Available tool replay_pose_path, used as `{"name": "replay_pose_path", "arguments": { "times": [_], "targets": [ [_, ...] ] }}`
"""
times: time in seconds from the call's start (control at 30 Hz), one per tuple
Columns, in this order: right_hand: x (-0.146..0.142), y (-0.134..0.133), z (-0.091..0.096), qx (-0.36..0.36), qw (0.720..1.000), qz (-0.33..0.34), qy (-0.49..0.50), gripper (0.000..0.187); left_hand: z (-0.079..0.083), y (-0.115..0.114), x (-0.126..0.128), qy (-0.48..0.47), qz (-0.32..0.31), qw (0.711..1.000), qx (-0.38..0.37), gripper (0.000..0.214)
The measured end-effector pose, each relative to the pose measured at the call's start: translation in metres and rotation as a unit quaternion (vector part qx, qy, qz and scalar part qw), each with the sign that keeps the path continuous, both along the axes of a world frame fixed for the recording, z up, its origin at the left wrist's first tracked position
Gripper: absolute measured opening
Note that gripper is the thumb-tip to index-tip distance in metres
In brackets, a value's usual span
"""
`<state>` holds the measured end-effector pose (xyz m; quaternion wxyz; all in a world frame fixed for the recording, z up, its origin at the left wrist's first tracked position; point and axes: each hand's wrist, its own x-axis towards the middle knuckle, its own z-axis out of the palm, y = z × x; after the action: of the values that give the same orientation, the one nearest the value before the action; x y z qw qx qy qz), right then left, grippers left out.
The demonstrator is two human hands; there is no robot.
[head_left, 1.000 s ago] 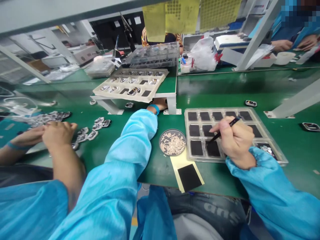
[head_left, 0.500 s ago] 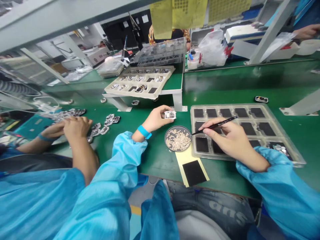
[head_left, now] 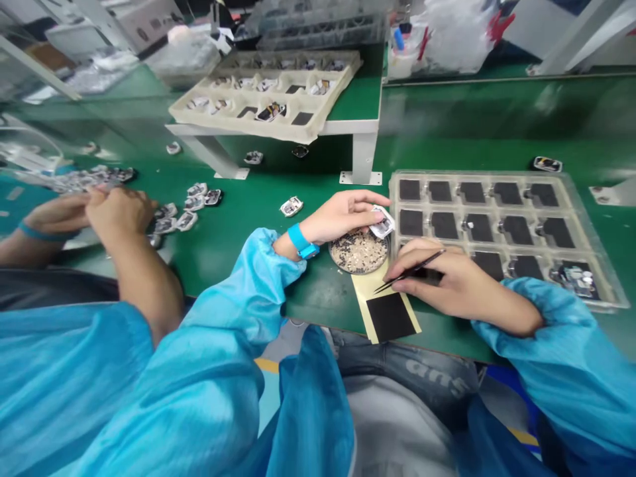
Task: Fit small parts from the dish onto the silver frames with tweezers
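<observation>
My left hand (head_left: 342, 213) holds a small white-rimmed part (head_left: 382, 224) just above a round dish (head_left: 358, 252) of tiny pale pieces. My right hand (head_left: 450, 281) grips black tweezers (head_left: 408, 272), their tips pointing left over a yellow backing strip (head_left: 364, 286) that carries a black square pad (head_left: 390, 316). A clear tray (head_left: 591, 262) of black pads lies just beyond my right hand. Both sleeves are light blue, and a blue band circles my left wrist.
A co-worker's hands (head_left: 94, 212) at the left handle small parts, with more loose parts (head_left: 191, 202) beside them. A beige compartment tray (head_left: 268, 99) sits on a raised white stand (head_left: 362, 154). One part (head_left: 291, 206) lies on the green mat, another (head_left: 547, 163) at far right.
My left hand came back from under the stand with a part and carried it right over the dish. My right hand swung the tweezers from the tray down to the yellow strip.
</observation>
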<state>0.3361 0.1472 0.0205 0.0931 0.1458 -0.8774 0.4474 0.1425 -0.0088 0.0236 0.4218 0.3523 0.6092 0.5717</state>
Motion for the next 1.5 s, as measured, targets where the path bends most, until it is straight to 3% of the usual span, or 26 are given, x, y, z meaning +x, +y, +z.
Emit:
{"name": "replay_pose_path", "arguments": {
  "times": [0.2, 0.47, 0.6, 0.67, 0.77, 0.87, 0.93, 1.2, 1.5],
  "targets": [
    [0.0, -0.007, -0.006, 0.032, 0.999, 0.024, -0.008, 0.013, 0.001, 0.003, 0.004, -0.024, 0.016, 0.999, 0.022, 0.037],
    [0.0, -0.008, -0.01, 0.045, 0.999, 0.013, -0.011, 0.01, -0.006, 0.003, 0.004, 0.044, 0.004, 0.999, 0.02, 0.033],
    [0.0, -0.007, 0.0, -0.016, 0.999, 0.016, -0.025, 0.006, -0.009, 0.003, 0.01, 0.047, 0.008, 0.999, 0.016, 0.029],
    [0.0, -0.004, 0.008, -0.07, 0.997, -0.012, 0.002, 0.009, -0.009, 0.003, 0.014, 0.051, 0.02, 0.998, 0.023, 0.028],
    [0.0, 0.002, 0.016, -0.104, 0.983, -0.117, 0.098, 0.015, -0.009, 0.003, 0.02, 0.072, 0.036, 0.997, 0.02, 0.025],
    [-0.001, 0.008, 0.017, -0.065, 0.959, -0.215, 0.172, 0.019, -0.009, 0.001, 0.025, 0.104, 0.041, 0.994, 0.017, 0.023],
    [-0.002, 0.011, 0.015, -0.022, 0.95, -0.243, 0.194, 0.019, -0.009, 0.001, 0.028, 0.125, 0.043, 0.991, 0.012, 0.024],
    [-0.006, 0.019, 0.006, 0.077, 0.949, -0.232, 0.197, 0.022, -0.012, -0.001, 0.029, 0.218, 0.046, 0.975, -0.018, 0.032],
    [-0.006, 0.019, 0.007, 0.096, 0.95, -0.221, 0.2, 0.019, -0.013, -0.002, 0.029, 0.224, 0.042, 0.974, -0.018, 0.032]
  ]
}}
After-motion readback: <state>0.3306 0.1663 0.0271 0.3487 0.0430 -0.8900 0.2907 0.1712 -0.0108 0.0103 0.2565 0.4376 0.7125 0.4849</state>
